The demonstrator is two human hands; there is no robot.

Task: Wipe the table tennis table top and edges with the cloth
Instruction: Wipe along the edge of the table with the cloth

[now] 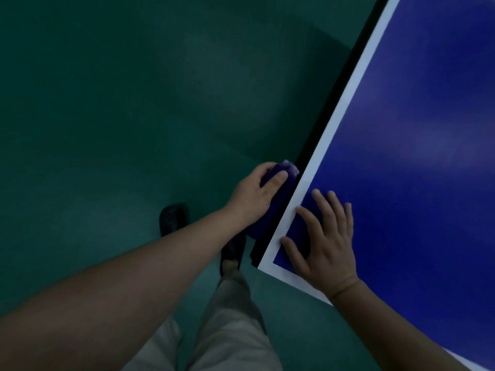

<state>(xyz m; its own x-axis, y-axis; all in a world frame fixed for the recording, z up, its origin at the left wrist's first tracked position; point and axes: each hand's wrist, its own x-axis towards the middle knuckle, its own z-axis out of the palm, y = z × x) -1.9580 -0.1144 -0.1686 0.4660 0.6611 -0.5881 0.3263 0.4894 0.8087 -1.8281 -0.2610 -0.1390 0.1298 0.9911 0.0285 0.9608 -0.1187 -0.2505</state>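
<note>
Head view, looking down past your own legs: your left hand [255, 192] grips the cloth [270, 199], a dark purple wad with a paler fringe showing at its far end, and presses it flat against the black side edge [325, 124] of the table tennis table [417, 129] just up from the near corner. Your thumb lies over the top of the wad and the other fingers curl round it out of sight, so the hold is firm enough for a long stroke. Your right hand [325, 242] rests on the blue top with its fingers spread and straight, palm down near the corner, holding nothing — it looks like a brace while you lean. The white border line [345, 103] runs between the two hands, so they are near each other but on different faces of the table. As for progress, you appear to be on the edges part of the job, and near the start of this side: the cloth sits by the corner, and the whole black edge stretches away ahead of it toward the top of the frame. Whether the top has already been wiped cannot be told from here — the blue surface shows only soft pale reflections, no clear streaks or dust either way. The other edges are out of frame, so count them as unknown. Below you are the green floor [107, 116], your dark shoes [173, 219] and light trousers [235, 333].
</note>
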